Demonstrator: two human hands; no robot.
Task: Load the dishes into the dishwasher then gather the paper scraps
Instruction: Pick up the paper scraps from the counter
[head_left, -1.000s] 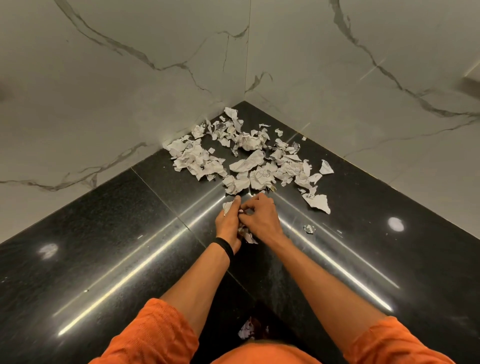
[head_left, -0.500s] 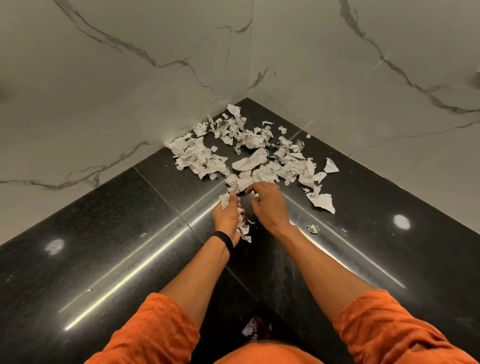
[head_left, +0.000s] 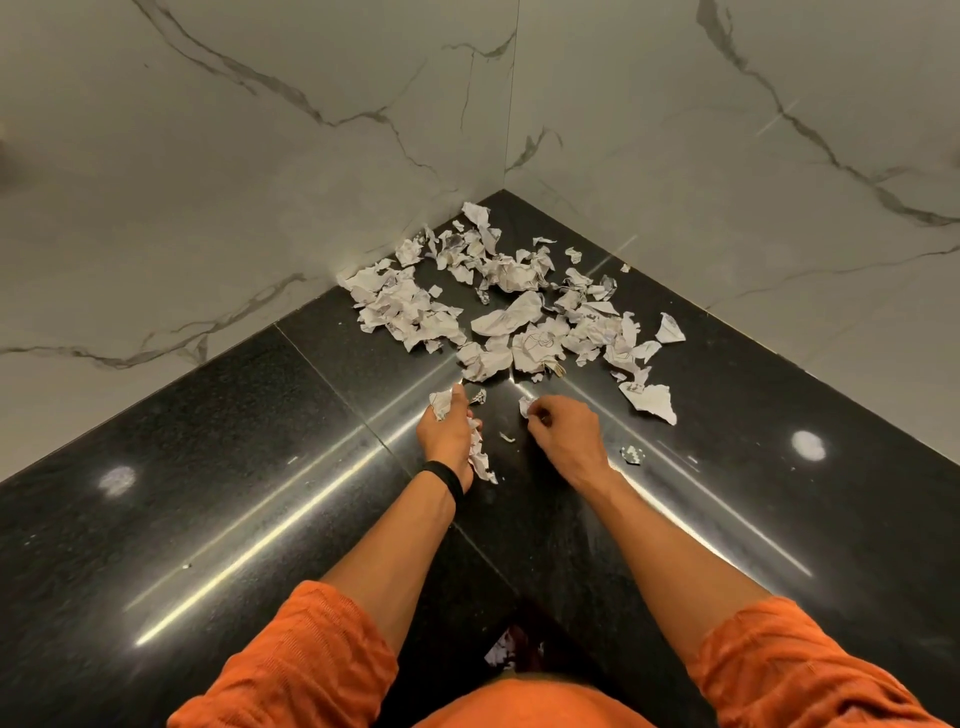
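- Paper scraps (head_left: 519, 312) were found heaped in the corner, centre to upper-centre of frame, on the black counter (head_left: 208, 493) where two marble walls (head_left: 260, 156) met.
- Left hand (head_left: 447, 431), mid-frame, was clenched round a bunch of scraps (head_left: 478, 454); bits were seen hanging below the palm, beside a black wristband (head_left: 444, 475).
- Right hand (head_left: 563, 434), just to the right & apart from it, was curled, w/ a small scrap (head_left: 525, 406) pinched at the fingertips.
- A tiny sliver (head_left: 506, 437) was seen on the counter btwn the hands; a patterned bit (head_left: 632, 455) just right of the rt wrist.
- Orange sleeves (head_left: 311, 660) were seen at frame bottom.
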